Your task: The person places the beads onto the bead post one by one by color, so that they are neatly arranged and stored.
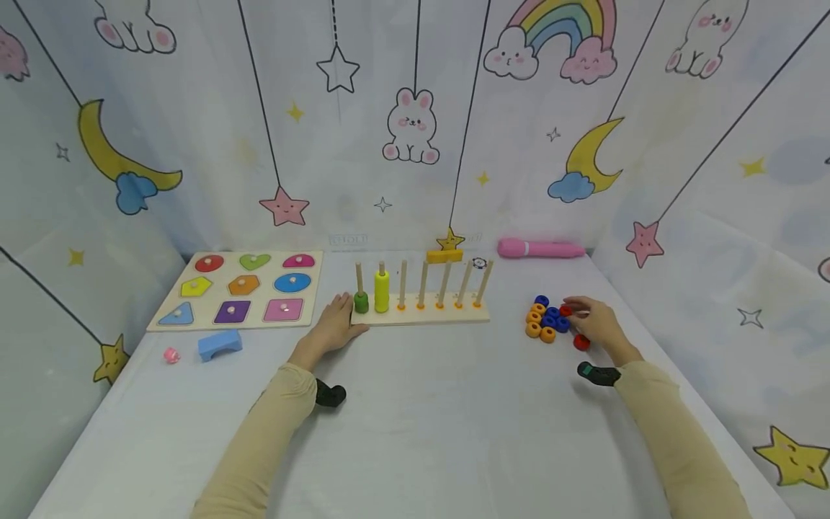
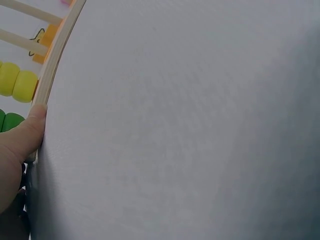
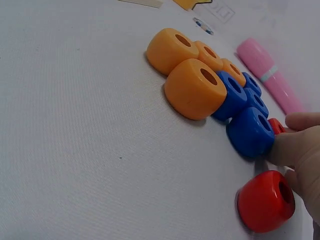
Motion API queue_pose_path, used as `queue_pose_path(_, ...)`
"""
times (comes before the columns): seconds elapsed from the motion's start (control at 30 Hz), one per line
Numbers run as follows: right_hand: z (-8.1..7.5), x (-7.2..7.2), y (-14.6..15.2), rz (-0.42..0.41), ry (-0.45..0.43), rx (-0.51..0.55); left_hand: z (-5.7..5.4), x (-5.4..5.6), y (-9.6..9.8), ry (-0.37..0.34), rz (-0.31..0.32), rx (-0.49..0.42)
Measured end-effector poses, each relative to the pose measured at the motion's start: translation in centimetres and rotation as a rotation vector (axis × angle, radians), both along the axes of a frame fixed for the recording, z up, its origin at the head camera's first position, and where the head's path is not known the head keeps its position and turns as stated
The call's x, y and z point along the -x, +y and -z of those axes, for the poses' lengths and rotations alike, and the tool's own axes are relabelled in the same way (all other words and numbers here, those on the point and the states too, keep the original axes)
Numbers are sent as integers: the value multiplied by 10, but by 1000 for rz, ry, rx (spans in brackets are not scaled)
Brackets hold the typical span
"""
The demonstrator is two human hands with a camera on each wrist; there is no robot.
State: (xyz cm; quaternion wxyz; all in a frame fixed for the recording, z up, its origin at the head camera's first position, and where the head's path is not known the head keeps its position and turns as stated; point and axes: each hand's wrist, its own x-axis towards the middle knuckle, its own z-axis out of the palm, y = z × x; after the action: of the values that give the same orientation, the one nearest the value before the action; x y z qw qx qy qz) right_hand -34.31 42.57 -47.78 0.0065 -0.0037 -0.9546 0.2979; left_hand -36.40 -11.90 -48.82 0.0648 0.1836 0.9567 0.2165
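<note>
My left hand (image 1: 336, 322) grips the left end of a wooden peg board (image 1: 428, 317), its thumb (image 2: 31, 131) along the front edge. Green beads (image 1: 361, 303) are on the first peg and a taller yellow stack (image 1: 382, 291) on the second; the other pegs are bare. Over at the right, my right hand (image 1: 598, 326) pinches a red bead (image 3: 276, 126), partly hidden by the fingers. Blue beads (image 3: 250, 132) and orange beads (image 3: 195, 90) cluster beside the fingertips. Another red bead (image 3: 265, 201) lies apart, just under the hand.
A shape puzzle board (image 1: 259, 292) lies at the back left, with a blue arch block (image 1: 220, 344) and a small pink piece (image 1: 171, 355) in front. Behind the pegs is a yellow block (image 1: 444, 256). A pink stick-shaped thing (image 1: 541, 249) lies along the back wall.
</note>
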Motion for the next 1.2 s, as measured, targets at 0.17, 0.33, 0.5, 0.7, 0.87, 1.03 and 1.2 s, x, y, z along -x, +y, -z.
queue_pose_path(0.17,-5,0,-1,21,40,7,0,-2,0,-9,-4,-3)
queue_pose_path(0.33,-15,9,-8,53,155,50,0,-1,-1,-2,-9,-4)
queue_pose_path(0.5,-31,21,-30,25,235,80,1,0,-1,3,-2,1)
queue_pose_path(0.7,-59,38,-74,-40,294,134,-2,1,0,-10,1,7)
queue_pose_path(0.87,-85,48,-116,-118,329,201,-3,4,0,-2,-1,-8)
queue_pose_path(1.03,-103,51,-163,-229,343,246,-1,5,1,-11,2,13)
queue_pose_path(1.2,-107,57,-209,-368,313,306,4,6,-1,-23,-4,-11)
